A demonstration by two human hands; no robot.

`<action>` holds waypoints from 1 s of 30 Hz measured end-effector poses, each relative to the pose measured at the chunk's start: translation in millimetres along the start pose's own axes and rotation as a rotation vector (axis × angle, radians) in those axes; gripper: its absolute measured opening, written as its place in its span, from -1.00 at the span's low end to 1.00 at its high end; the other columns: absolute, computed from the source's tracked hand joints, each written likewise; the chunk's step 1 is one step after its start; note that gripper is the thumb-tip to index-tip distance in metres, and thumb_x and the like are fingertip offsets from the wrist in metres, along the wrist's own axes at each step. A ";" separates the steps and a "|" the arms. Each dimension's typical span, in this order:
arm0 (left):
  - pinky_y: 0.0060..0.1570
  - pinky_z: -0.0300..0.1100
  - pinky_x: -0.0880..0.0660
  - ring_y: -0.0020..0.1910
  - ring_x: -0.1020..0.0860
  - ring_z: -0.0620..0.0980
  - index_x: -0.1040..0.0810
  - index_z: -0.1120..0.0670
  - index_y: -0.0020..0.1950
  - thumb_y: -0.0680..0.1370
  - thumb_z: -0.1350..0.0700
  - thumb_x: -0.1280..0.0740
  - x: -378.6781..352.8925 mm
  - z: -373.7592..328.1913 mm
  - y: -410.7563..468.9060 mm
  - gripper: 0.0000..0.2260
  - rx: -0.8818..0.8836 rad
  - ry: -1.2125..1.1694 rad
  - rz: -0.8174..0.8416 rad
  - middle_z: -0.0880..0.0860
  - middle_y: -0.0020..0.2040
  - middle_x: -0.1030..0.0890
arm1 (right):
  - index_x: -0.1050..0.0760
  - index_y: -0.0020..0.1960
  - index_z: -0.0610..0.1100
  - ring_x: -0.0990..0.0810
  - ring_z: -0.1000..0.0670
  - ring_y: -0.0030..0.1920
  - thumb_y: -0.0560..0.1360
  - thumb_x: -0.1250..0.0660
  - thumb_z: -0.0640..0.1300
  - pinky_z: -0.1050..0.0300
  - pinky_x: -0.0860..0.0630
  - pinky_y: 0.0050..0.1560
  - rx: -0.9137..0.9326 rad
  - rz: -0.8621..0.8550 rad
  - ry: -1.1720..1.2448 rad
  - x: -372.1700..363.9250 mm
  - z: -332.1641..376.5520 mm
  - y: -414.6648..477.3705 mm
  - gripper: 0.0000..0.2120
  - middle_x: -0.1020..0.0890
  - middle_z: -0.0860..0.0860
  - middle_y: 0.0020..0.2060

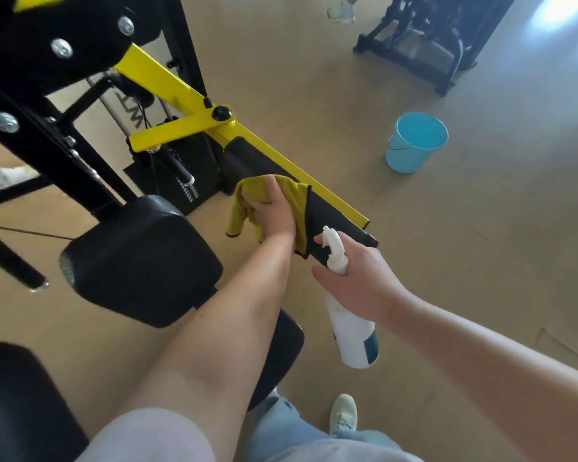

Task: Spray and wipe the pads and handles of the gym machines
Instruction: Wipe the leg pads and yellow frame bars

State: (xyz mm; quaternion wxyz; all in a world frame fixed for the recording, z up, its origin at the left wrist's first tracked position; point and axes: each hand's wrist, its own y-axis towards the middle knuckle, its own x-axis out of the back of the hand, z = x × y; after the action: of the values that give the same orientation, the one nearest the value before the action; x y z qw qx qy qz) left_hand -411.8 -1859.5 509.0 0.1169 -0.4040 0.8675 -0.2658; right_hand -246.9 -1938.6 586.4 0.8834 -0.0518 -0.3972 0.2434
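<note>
The left hand (pixel 274 211) presses a soft yellow-green cloth (pixel 294 198) onto the long black foam pad (pixel 334 221) that runs along the yellow metal arm (pixel 177 85) of the gym machine. The fingers (pixel 252 203) are closed on the cloth, which wraps partly over the pad, so it can rub the top and the side at once. A loose corner hangs down on the near side.

The right hand (pixel 354 278) grips the neck of a white plastic spray bottle with a blue patch (pixel 351 331). The nozzle sits just beside the near end of the pad, likely so more spray can go on fast. The bottle hangs down, with one finger by the trigger.

A round blue bucket (pixel 414 145) stands on the tan floor (pixel 314 95), well apart from the machine. The big black cushion (pixel 141 261) sits near the left arm and probably needs wiping too.
</note>
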 end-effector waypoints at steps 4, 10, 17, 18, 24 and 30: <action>0.26 0.02 -0.42 0.19 -0.56 0.16 -0.36 0.05 0.49 0.52 -0.54 0.06 1.5 32.8 -38.7 -0.18 0.135 0.065 0.085 0.13 0.29 -0.59 | -0.43 0.35 0.16 -0.62 0.06 -0.12 0.60 -0.38 0.08 0.09 -0.61 -0.18 0.005 0.044 0.010 10.8 -19.6 -20.4 -0.66 -0.61 0.13 -0.09; 0.14 -0.03 -0.48 0.21 -0.59 0.17 -0.49 0.11 0.38 0.72 -0.15 -0.11 20.3 34.8 -99.5 -0.57 -0.099 0.288 0.001 0.09 0.17 -0.62 | -0.37 0.45 0.19 -0.60 0.04 -0.08 0.61 -0.38 0.09 0.08 -0.60 -0.17 0.052 0.082 -0.010 23.6 -41.4 -37.8 -0.56 -0.60 0.12 -0.02; 0.23 -0.04 -0.54 0.10 -0.61 -0.04 -0.56 -0.01 0.28 0.63 -0.03 -0.34 60.4 4.3 -134.8 -0.75 -0.417 0.350 0.013 -0.08 0.07 -0.64 | -0.44 0.29 0.10 -0.60 0.06 -0.14 0.59 -0.38 0.10 0.11 -0.57 -0.24 0.170 0.115 -0.073 30.7 -30.8 -30.4 -0.69 -0.60 0.11 -0.11; 0.19 -0.11 -0.53 0.10 -0.61 -0.08 -0.57 -0.03 0.25 0.61 0.01 -0.38 67.1 -3.1 -136.0 -0.77 -0.474 0.374 0.013 -0.11 0.05 -0.64 | -0.45 0.28 0.10 -0.61 0.06 -0.14 0.59 -0.38 0.10 0.08 -0.60 -0.21 0.190 0.125 -0.077 31.5 -24.5 -25.8 -0.70 -0.61 0.11 -0.10; 0.13 -0.35 -0.45 0.11 -0.56 -0.25 -0.46 -0.13 0.35 0.48 0.22 -0.43 108.0 -71.9 -131.8 -0.51 -0.593 0.323 0.118 -0.15 0.12 -0.59 | -0.44 0.29 0.08 -0.62 -0.03 -0.07 0.60 -0.40 0.14 -0.02 -0.63 -0.05 0.304 0.174 -0.126 27.8 36.9 21.6 -0.67 -0.61 0.09 -0.07; 0.48 0.01 -0.36 0.49 -0.36 -0.01 -0.18 -0.07 0.63 0.47 0.24 -0.40 146.8 -132.1 -106.8 -0.23 -0.769 0.467 0.076 -0.03 0.51 -0.37 | -0.46 0.30 0.03 -0.59 0.06 -0.13 0.59 -0.40 0.12 0.12 -0.52 -0.21 0.351 0.174 -0.038 13.1 110.6 64.2 -0.65 -0.61 0.05 -0.08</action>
State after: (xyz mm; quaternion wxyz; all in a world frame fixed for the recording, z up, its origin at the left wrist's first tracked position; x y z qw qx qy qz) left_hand -493.6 -1980.0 679.9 -0.2311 -0.3151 0.9205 -0.0037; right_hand -344.9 -1887.5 652.1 0.8468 0.0738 -0.3593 0.3852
